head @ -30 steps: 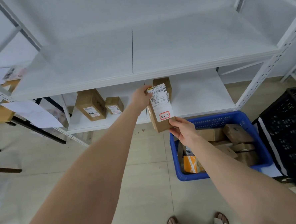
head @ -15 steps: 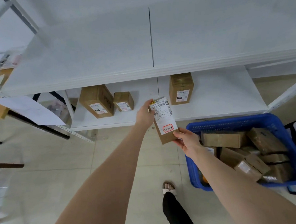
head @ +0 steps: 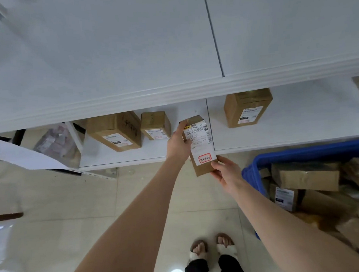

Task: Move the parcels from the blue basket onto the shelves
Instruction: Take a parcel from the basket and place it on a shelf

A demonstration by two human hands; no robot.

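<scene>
While the left hand (head: 178, 143) grips the parcel (head: 200, 147) up top and the right hand (head: 226, 172) seemingly pinches its lower corner, it may slip clipping the shelf edge (head: 280, 146).

Your one camera rides on your head and looks forward and steeply down, close over both forearms (head: 137, 218). Shelves (head: 106, 56) fill the frame beyond your left hand (head: 178, 144); the basket (head: 251, 173) sits just right of your right hand (head: 227, 173).
</scene>
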